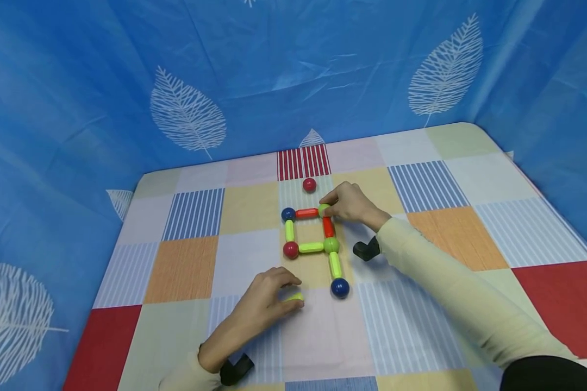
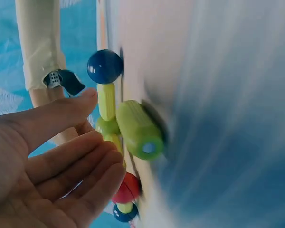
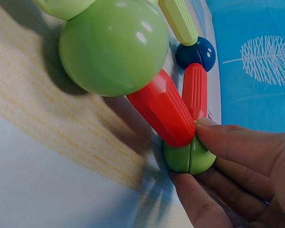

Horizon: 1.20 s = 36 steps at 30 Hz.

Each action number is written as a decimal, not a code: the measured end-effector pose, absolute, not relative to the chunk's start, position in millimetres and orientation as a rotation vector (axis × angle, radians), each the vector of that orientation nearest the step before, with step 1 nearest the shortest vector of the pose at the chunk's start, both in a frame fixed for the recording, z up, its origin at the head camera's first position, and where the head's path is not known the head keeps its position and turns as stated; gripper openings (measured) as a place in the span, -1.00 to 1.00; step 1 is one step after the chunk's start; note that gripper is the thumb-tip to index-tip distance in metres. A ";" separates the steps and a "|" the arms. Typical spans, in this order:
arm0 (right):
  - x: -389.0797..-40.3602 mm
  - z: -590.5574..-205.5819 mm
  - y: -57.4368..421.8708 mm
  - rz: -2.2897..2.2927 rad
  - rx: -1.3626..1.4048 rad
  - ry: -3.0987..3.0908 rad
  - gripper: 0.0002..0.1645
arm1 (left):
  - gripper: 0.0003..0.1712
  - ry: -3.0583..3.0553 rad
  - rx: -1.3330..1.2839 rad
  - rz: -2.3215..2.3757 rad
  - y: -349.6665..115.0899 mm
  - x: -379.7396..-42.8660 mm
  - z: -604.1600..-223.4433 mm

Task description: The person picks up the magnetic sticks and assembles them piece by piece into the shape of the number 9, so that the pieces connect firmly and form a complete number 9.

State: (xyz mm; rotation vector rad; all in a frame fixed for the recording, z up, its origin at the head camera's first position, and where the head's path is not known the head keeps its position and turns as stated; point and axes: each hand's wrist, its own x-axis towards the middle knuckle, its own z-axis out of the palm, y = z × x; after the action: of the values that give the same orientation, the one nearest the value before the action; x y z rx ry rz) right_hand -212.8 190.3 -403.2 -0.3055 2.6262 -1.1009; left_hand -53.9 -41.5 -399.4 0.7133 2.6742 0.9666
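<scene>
My right hand [image 1: 349, 203] pinches a green ball [image 3: 190, 157] at the far right corner of a square of magnetic rods and balls. Two red rods [image 3: 195, 90] meet at that ball. A blue ball [image 1: 288, 214], a red ball [image 1: 291, 250] and another green ball [image 1: 331, 245] form the other corners, with yellow-green rods [image 1: 311, 247] on two sides. From the near green corner, one more rod [image 1: 335, 265] runs to a blue ball [image 1: 339, 288]. My left hand [image 1: 266, 298] is parted around a loose yellow-green rod [image 2: 140, 130], which lies just beyond its fingertips.
A loose red ball [image 1: 309, 185] lies beyond the square. The table has a patchwork cloth [image 1: 251, 209]. Blue curtain [image 1: 283, 70] with white leaf prints stands behind and at both sides. Black straps [image 1: 237, 370] hang at both wrists.
</scene>
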 end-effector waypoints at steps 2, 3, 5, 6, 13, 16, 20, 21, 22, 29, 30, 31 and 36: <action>-213.0 -402.8 190.4 -1.100 -0.310 2.624 -0.62 | -0.66 2.683 0.667 0.940 -46.2 -50.8 -401.0; -213.1 -402.6 190.4 -1.101 -0.308 2.622 -0.62 | -0.65 2.685 0.648 0.932 -48.0 -49.3 -402.0; -213.3 -402.3 190.2 -1.103 -0.302 2.615 -0.62 | -0.62 2.687 0.627 0.932 -50.8 -46.8 -404.3; -213.5 -402.3 190.1 -1.103 -0.296 2.613 -0.62 | -0.62 2.684 0.622 0.943 -51.9 -45.8 -405.8; -213.8 -402.8 190.4 -1.106 -0.296 2.609 -0.62 | -0.69 2.672 0.637 1.021 -54.3 -43.0 -415.2; -214.1 -403.1 190.2 -1.108 -0.308 2.607 -0.62 | -0.73 2.686 0.642 1.030 -54.1 -43.5 -417.6; -214.1 -402.6 190.1 -1.109 -0.305 2.608 -0.63 | -0.74 2.708 0.679 1.020 -51.6 -47.7 -418.4; -214.1 -402.4 190.1 -1.108 -0.304 2.610 -0.63 | -0.74 2.713 0.691 1.011 -50.2 -49.5 -418.6; -214.1 -402.5 190.5 -1.108 -0.302 2.612 -0.63 | -0.75 2.717 0.709 1.001 -48.1 -51.5 -418.5; -213.5 -403.5 191.2 -1.118 -0.308 2.613 -0.63 | -0.78 2.723 0.797 0.915 -30.8 -64.3 -419.1; -213.3 -403.3 191.1 -1.117 -0.309 2.615 -0.63 | -0.78 2.722 0.808 0.899 -28.4 -65.6 -419.1; -213.1 -403.0 191.1 -1.115 -0.309 2.616 -0.63 | -0.78 2.721 0.816 0.886 -25.9 -66.9 -418.9; -213.4 -403.2 190.7 -1.122 -0.312 2.616 -0.63 | -0.78 2.701 0.863 0.852 -17.3 -70.4 -416.8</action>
State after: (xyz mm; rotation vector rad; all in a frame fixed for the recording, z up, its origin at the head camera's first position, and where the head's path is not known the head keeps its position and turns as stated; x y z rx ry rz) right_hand -213.4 190.7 -403.2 -0.3118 2.6164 -1.1218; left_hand -70.4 -17.3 -416.8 0.8625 2.7008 0.8522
